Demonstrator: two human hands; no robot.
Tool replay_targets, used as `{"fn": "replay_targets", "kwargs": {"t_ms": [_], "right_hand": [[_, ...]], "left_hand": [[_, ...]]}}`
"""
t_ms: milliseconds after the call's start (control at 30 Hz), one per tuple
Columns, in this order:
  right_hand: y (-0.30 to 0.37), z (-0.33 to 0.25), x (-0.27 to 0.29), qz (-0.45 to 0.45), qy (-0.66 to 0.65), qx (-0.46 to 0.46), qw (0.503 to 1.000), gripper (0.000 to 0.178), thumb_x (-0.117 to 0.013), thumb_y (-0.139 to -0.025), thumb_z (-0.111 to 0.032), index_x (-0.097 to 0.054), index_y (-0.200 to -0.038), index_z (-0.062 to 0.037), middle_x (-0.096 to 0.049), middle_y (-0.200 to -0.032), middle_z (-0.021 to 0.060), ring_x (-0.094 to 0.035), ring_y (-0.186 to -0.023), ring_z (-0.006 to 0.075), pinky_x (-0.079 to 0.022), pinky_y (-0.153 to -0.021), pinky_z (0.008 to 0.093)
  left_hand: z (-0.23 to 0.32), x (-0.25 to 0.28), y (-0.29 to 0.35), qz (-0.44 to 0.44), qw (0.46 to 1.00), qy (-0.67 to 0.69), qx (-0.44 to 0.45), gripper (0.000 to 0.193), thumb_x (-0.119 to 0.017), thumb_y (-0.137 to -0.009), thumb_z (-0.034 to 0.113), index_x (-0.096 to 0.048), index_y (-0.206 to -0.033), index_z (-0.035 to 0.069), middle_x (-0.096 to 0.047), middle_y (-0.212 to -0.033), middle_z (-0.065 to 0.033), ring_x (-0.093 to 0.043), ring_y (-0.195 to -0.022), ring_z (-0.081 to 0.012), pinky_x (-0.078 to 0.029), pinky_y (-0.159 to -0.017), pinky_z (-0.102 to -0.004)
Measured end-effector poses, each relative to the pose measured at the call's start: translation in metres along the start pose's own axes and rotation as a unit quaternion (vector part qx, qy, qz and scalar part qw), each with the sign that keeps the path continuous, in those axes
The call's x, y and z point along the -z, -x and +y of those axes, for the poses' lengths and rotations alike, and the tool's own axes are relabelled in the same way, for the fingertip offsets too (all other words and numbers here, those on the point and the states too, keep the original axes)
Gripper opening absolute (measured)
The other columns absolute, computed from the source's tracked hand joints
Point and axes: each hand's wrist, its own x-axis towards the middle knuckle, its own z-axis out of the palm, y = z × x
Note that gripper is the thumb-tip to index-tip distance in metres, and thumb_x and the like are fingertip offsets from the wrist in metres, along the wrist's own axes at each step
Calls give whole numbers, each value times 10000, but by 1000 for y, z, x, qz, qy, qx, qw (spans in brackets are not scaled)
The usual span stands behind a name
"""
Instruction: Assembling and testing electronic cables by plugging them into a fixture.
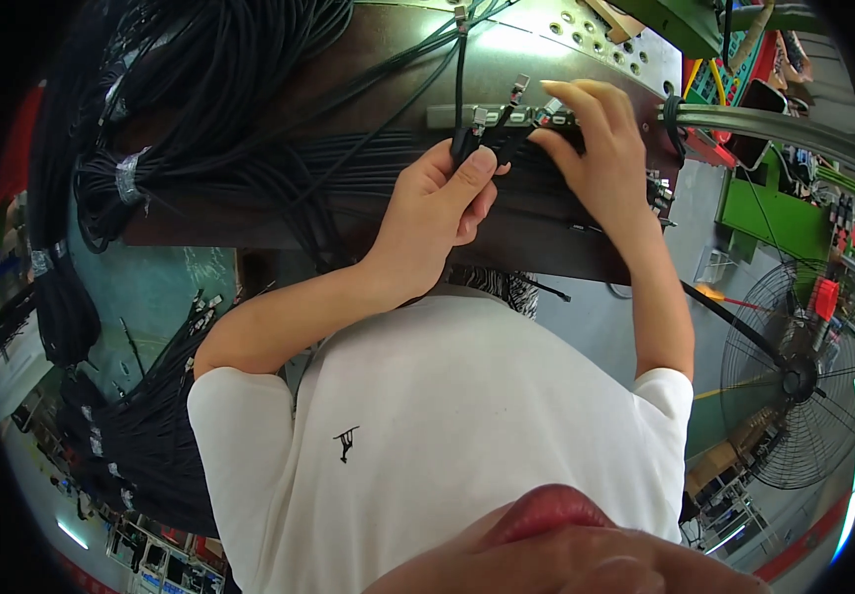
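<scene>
My left hand [447,198] is closed around several black cables [516,147], its thumb pressed over them. Silver metal connectors stick up from the held ends; one connector [480,121] rises just above the thumb, and another connector [519,87] tilts farther away. My right hand [596,144] is at the right with thumb and fingers apart, close around a third connector [548,111]; whether it touches that one I cannot tell. Behind the connectors lies a grey metal strip [439,117] on the dark brown table [388,30].
Thick bundles of black cable [219,79] cover the table's left side, one bound with a clear tie [128,178]. More cables [150,445] hang at the lower left. A perforated metal plate [596,40] and green machinery [680,20] are at the back right. A black fan [799,376] stands right.
</scene>
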Motion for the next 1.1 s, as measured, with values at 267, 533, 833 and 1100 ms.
{"fn": "replay_targets", "kwargs": {"t_ms": [267,533,833,1100], "right_hand": [[-12,-17,-13,37,-41,35,998,207,-703,-747,15,-639,-922,-75,-661,-924,43,-636,-858,244,-523,-710,334],[-8,-27,-22,-11,-188,-66,980,188,-690,-744,41,-642,-888,-71,-644,-927,50,-631,-843,262,-517,-714,347],[-6,-21,-10,74,-32,27,996,292,-768,-705,-56,-649,-963,-123,-622,-958,27,-612,-840,245,-489,-705,368],[-10,-11,1,49,-95,51,993,211,-669,-765,47,-621,-941,-58,-667,-949,64,-624,-916,306,-512,-752,381]], "left_hand": [[10,-2,8,16,1000,-9,2,305,-526,-1020,324,-610,-1025,31,-622,-765,-52,-557,-597,-99,-486,-582,-228],[20,0,12,-28,999,-32,8,346,-475,-1038,357,-601,-1012,37,-555,-655,-23,-498,-541,-89,-443,-530,-228],[21,1,10,-80,996,-33,-7,361,-473,-1040,346,-599,-1019,9,-555,-639,-41,-505,-537,-100,-438,-518,-233],[34,-9,25,24,986,-138,-85,372,-406,-1063,349,-576,-1159,31,-607,-767,-32,-536,-625,-92,-464,-584,-233]]}}
